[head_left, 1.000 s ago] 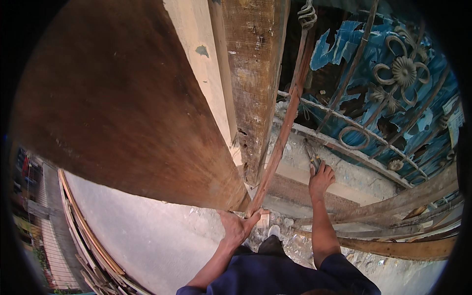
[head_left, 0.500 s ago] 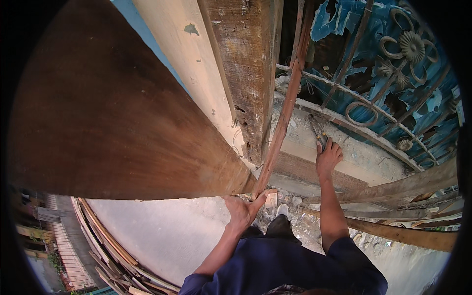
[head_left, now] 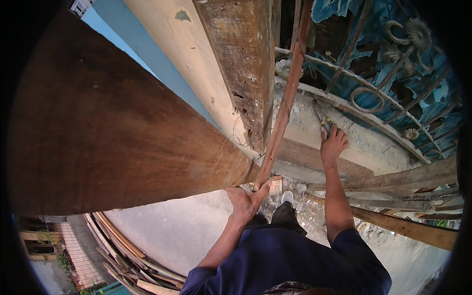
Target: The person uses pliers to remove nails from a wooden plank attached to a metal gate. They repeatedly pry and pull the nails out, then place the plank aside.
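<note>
Our right hand [head_left: 334, 144] gripped pliers [head_left: 322, 118], nose forward-left toward the ledge's [head_left: 363, 133] edge by the grille [head_left: 341, 103]; our left hand [head_left: 243, 202] clasped the batten [head_left: 283, 109], long axis running forward-right.

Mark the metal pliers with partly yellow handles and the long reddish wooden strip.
Metal pliers with partly yellow handles [head_left: 323, 120]: head view, on a handle.
Long reddish wooden strip [head_left: 283, 110]: head view, midway along its length.

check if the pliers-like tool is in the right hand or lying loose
Held: the right hand has the handle end of the pliers-like tool between thumb and fingers, its tip over the rough ledge.
</note>
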{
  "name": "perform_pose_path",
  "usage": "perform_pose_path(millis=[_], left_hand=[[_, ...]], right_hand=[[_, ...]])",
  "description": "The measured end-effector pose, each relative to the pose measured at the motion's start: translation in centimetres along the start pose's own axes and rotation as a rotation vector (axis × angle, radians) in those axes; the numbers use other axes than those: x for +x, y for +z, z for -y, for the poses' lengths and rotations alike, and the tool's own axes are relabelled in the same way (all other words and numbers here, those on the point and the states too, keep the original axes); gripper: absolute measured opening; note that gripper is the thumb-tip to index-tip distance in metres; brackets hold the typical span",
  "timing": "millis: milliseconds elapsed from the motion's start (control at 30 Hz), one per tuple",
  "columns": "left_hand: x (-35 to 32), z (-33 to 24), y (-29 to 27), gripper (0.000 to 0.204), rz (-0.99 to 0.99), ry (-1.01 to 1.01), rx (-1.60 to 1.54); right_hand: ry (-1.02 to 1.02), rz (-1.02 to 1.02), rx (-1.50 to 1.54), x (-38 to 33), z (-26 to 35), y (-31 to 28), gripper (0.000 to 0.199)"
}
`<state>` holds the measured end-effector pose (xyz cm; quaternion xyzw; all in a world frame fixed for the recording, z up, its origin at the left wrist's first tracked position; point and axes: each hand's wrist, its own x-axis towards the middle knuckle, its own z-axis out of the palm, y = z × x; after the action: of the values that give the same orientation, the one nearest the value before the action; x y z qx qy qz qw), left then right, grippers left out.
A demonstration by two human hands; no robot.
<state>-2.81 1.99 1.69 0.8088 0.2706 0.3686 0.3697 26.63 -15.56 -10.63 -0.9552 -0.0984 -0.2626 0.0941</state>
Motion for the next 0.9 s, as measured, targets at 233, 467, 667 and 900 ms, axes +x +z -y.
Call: perform_pose_path(millis=[233,467,667,900], left_hand=[[0.2,-0.3,0.1,0.048,-0.017,0.003,-0.069],[0.1,-0.1,0.3,0.046,-0.079,0.035,-0.066],[0.2,0.0,0.1,0.043,-0.032,0.076,-0.051],[0.3,-1.1,-0.3,0.039,-0.095,0.065,-0.115]], right_hand=[[0.008,0.017,-0.040,0.0,0.0,0.2,0.055],[0.014,0.027,-0.034,0.1,0.0,0.2,0.056],[0.046,0.047,-0.034,0.1,0.2,0.1,0.055],[0.039,0.046,-0.037,-0.5,0.0,-0.1,0.056]])
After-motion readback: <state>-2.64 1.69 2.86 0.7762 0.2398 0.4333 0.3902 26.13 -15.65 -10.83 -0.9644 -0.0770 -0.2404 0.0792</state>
